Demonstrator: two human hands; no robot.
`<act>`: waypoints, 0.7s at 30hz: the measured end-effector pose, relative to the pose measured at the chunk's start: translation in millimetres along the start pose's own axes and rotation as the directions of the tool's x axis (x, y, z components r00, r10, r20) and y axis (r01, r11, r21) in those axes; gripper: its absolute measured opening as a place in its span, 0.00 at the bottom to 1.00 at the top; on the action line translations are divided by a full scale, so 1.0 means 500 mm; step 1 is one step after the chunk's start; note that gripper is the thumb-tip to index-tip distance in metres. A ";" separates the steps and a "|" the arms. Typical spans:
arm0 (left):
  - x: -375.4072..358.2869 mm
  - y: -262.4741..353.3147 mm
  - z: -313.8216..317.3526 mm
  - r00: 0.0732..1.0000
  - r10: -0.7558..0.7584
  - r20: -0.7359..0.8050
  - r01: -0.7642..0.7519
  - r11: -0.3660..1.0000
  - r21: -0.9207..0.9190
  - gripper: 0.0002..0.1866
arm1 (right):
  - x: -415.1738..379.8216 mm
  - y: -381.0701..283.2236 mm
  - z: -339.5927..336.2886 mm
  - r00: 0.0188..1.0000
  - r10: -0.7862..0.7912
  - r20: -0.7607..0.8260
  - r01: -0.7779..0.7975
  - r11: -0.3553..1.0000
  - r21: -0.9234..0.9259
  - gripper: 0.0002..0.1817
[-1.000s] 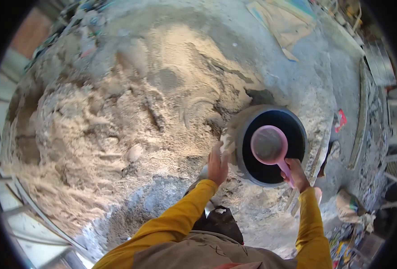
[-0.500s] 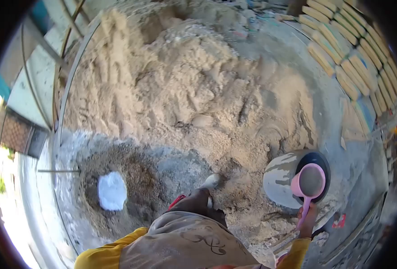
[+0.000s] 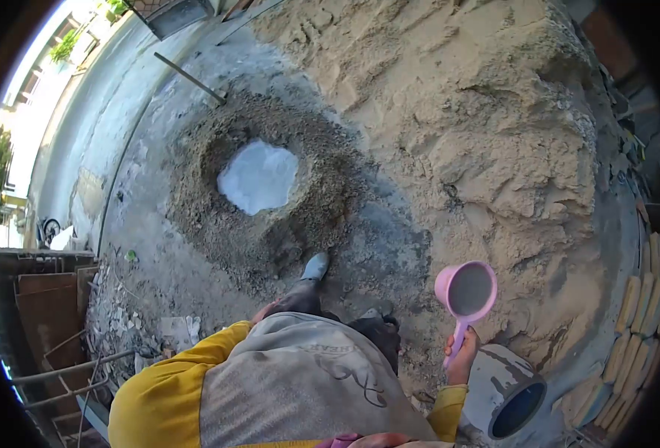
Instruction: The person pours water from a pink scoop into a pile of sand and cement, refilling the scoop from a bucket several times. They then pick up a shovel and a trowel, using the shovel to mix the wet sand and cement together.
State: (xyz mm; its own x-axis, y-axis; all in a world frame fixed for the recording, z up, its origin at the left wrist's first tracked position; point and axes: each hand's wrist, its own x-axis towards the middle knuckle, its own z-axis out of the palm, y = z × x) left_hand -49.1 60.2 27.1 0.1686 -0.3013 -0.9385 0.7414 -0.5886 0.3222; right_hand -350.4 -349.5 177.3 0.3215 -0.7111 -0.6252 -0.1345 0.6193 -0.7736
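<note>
My right hand [image 3: 462, 357] is closed around the handle of a pink dipper [image 3: 443, 287], which is filled with greyish liquid. The dipper is held out over the ground to the right of my body. Just behind that hand, a grey-white bucket [image 3: 490, 377] stands tilted in view, its dark opening toward the lower right. Ahead and to the left, a ring of damp grey sand or mortar mix [image 3: 322, 198] surrounds a pale pool of liquid [image 3: 259, 178]. My left hand is out of sight; only the yellow left sleeve [image 3: 154, 381] shows.
A large heap of tan sand [image 3: 486, 142] fills the upper right. A stick or tool handle [image 3: 189, 78] pokes out beyond the ring. Stacked bags [image 3: 632, 351] stand at the right edge. Brown boards [image 3: 46, 313] and metal bars [image 3: 69, 381] are at the left, near scattered rubble [image 3: 132, 321].
My body and view have turned left toward the ring with the pool. The full dipper has moved from over the bucket's mouth to beyond the bucket, still in my right hand.
</note>
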 end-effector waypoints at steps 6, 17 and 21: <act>-0.078 -0.020 -0.123 0.988 -0.128 -0.081 0.084 0.910 -0.406 0.19 | 0.208 0.085 0.409 0.957 0.055 0.283 0.031 0.957 -0.289 0.05; 0.015 -0.154 -0.143 0.995 -0.084 -0.053 0.034 0.787 -0.616 0.25 | 0.266 0.074 0.955 0.739 -0.396 0.545 0.533 -0.151 -0.833 0.09; -0.109 -0.014 -0.131 1.000 -0.011 -0.018 0.000 0.842 -0.540 0.29 | 0.274 0.016 1.031 0.634 -0.445 0.632 0.567 -0.289 -0.772 0.07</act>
State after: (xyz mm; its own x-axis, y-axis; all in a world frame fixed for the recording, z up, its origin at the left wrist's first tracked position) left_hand -20.9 129.9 67.6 0.1720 -0.2813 -0.9441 0.9747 -0.0905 0.2045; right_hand 175.8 -270.5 139.1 0.8566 -0.5159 0.0130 -0.5020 -0.8389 -0.2103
